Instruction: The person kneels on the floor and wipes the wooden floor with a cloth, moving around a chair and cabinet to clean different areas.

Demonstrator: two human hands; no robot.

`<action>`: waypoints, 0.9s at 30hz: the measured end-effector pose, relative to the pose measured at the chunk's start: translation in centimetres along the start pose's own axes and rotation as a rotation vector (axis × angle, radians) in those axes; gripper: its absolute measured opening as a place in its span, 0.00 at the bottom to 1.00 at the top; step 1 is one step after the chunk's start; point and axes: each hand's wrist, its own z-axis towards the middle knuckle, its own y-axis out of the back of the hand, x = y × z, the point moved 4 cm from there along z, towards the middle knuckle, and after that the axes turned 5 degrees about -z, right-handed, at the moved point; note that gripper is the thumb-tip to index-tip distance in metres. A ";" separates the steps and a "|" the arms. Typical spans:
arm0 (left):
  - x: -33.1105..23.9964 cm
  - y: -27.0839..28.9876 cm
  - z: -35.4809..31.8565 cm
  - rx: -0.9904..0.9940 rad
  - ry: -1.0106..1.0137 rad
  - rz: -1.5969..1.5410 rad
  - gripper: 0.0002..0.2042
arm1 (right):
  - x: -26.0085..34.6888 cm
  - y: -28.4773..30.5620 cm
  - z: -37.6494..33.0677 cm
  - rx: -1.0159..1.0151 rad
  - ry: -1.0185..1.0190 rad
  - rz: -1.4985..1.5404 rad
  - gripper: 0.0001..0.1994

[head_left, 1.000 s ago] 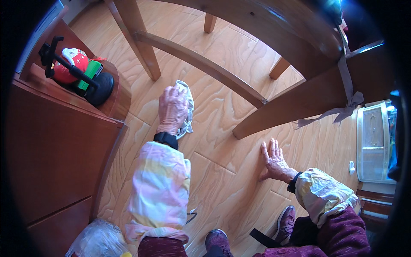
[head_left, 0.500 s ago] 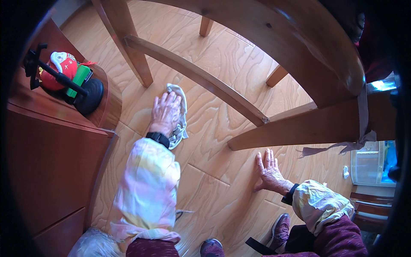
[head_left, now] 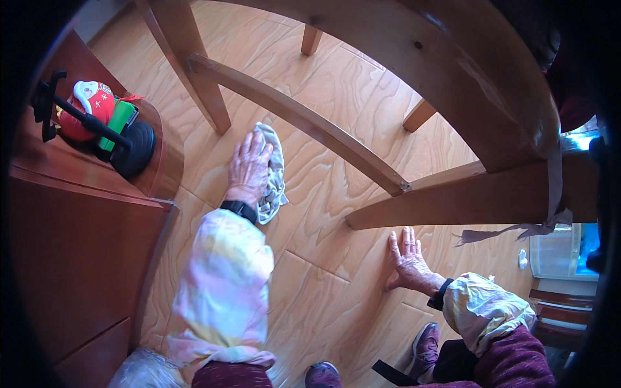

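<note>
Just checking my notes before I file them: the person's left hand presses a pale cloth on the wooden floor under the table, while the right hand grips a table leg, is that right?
Not quite. The right hand grips nothing: it lies flat, palm down, on the wooden floor, as the head view shows. The left hand does press the pale cloth on the floor under the table.

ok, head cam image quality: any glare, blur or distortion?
Head view: strong fisheye, chair rails bow and corners vignette black; blown-out glare at the window on the right edge; left hand on cloth and right hand are sharp.
</note>
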 end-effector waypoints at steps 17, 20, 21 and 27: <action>0.0 1.0 0.6 0.088 -0.005 -0.101 0.19 | -0.2 -0.3 -0.1 -0.001 0.008 0.002 0.66; 0.7 0.5 1.1 0.184 0.128 0.026 0.19 | -0.3 -0.2 -0.1 0.005 0.006 0.035 0.66; 0.9 0.5 1.2 0.170 0.169 0.035 0.20 | -0.3 -0.2 -0.1 0.003 0.011 0.028 0.66; -0.3 -0.1 -0.4 0.074 0.074 -0.049 0.23 | -0.3 -0.1 -0.2 0.003 0.013 0.005 0.66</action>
